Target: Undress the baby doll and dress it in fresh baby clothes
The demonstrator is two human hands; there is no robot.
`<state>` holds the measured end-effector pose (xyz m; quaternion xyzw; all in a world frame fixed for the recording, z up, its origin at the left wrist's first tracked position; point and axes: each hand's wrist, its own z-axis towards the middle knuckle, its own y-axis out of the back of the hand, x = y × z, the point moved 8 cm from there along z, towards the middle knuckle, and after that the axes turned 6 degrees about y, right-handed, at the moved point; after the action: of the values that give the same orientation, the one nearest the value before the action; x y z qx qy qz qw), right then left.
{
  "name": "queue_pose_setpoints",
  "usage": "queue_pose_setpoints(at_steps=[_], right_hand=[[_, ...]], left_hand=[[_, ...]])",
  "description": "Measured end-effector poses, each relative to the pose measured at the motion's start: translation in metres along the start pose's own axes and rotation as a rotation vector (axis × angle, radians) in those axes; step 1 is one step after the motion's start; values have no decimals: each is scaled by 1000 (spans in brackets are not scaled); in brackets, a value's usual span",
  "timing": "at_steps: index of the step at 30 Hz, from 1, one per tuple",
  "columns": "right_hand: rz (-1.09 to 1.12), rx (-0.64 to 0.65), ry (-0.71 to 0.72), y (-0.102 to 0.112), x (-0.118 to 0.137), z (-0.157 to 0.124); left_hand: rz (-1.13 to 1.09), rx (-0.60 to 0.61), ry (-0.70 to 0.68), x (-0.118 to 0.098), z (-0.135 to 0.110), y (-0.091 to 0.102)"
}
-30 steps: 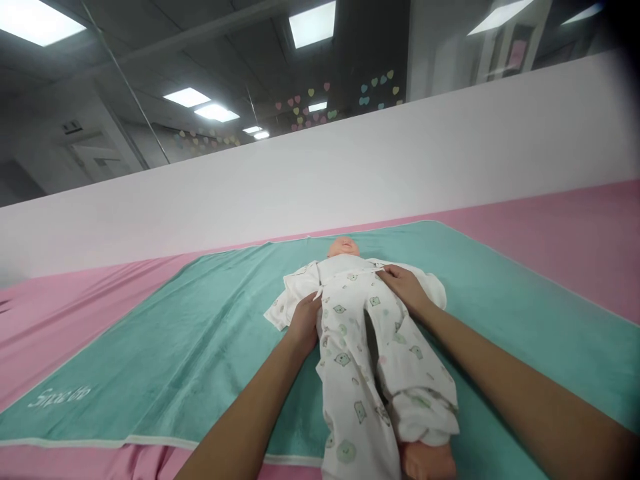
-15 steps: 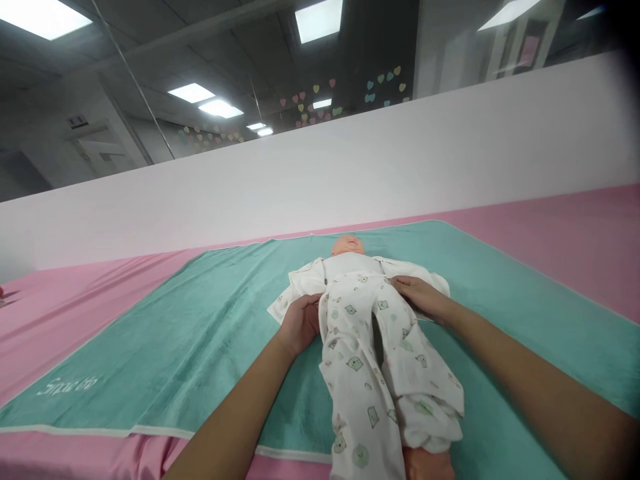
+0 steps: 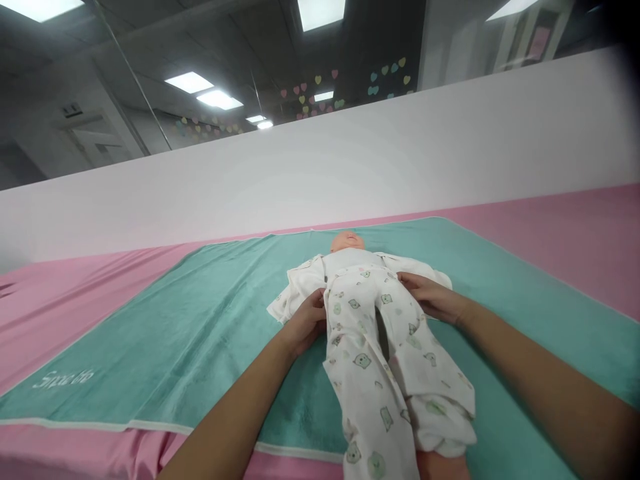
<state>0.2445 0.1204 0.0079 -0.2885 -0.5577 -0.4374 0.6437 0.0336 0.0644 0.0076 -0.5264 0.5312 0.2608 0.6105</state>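
A baby doll [image 3: 347, 241] lies on its back on a teal blanket [image 3: 200, 333], its head far from me. It wears a white top [image 3: 305, 280] and white printed baby pants [image 3: 367, 360], drawn up to its middle. At the left side of the waistband, my left hand [image 3: 306, 323] is closed on the pants, its fingertips partly hidden behind the cloth. Opposite, my right hand [image 3: 433, 297] pinches the waistband's right side. The right trouser leg is bunched above a bare lower leg [image 3: 443, 465]; the left one runs out of view at the bottom.
Under the blanket is a pink sheet [image 3: 565, 247] that shows at both sides and in front. A low white wall [image 3: 300, 180] runs behind, with a mirror-like dark panel [image 3: 370, 40] above it, dotted with heart stickers [image 3: 303, 99].
The camera view has shifted slightly, and the trouser legs appear a little further right. Both hands keep their places at the sides of the waistband.
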Motion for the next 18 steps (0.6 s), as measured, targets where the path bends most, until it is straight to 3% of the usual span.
queue_pose_setpoints(at_steps=[4, 8, 12, 18], right_hand=[[270, 45, -78, -8, -5, -2], [337, 8, -56, -11, -3, 0], [309, -18, -60, -12, -5, 2], [79, -68, -56, -1, -17, 7]], left_hand=[[-46, -5, -25, -5, -1, -6], [-42, -11, -28, -8, -2, -10], [-44, -34, -42, -7, -1, -8], [-29, -214, -100, -1, 2, 7]])
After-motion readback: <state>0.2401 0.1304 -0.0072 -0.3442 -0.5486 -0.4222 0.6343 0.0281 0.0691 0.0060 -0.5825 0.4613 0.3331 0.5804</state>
